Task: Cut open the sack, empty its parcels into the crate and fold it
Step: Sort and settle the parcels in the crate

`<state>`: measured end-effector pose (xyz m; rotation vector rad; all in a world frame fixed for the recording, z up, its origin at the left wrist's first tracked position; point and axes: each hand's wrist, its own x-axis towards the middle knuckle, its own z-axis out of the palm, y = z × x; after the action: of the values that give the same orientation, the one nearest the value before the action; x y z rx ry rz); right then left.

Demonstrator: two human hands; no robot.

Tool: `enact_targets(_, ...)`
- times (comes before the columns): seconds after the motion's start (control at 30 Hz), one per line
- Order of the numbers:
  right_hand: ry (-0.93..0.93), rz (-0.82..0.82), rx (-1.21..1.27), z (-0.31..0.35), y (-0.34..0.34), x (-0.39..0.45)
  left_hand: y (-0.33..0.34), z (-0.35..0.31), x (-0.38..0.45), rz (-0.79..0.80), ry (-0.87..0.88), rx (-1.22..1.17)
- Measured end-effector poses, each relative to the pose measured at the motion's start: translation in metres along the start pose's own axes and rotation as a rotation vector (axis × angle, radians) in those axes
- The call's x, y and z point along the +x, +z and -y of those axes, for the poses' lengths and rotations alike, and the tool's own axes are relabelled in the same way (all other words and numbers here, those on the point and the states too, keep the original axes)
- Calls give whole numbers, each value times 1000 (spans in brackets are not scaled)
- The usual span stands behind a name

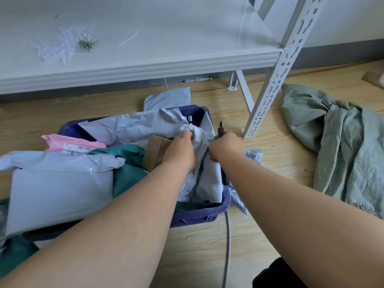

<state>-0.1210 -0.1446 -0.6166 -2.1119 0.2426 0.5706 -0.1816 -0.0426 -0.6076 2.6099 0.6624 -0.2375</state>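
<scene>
Over the crate's right end, the left hand (184, 142) grips a crumpled grey parcel (145, 125) while the right hand (226, 145) clutches a dark cutter (220, 129). Best keep the blade pointed away and press the parcels down inside the blue crate (199, 215); the green sack (336, 142) lies on the floor, right, unfolded.

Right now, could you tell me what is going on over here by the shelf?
A person is working over the blue crate, which is heaped with parcels. The left hand grips a crumpled grey mailer in the crate, while the right hand holds a dark cutting tool beside it. The green sack lies crumpled on the floor to the right, not yet folded.
</scene>
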Motion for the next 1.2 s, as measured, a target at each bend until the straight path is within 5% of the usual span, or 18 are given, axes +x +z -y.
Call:
enact_targets(0.13,64,124,189,-1,-10,10,18,-7,4,431,44,262)
enact_targets(0.3,144,17,328,-36,-26,28,23,-10,2,513,20,302)
enact_targets(0.43,211,24,123,-79,-26,45,33,-26,3,318,-184,-65)
enact_targets(0.5,240,93,19,-102,-29,53,46,-37,-1,254,-225,-58)
enact_targets(0.63,315,321,-261,-130,-28,60,56,-35,0,327,-234,-34)
enact_targets(0.77,117,354,-536,-135,-13,53,52,-25,1,374,-238,-209)
enact_targets(1.0,35,479,-1090,-132,-8,50,64,-41,-8,150,-352,11)
enact_targets(1.2,145,527,-971,-146,-14,62,73,-38,-6,-68,-335,-50)
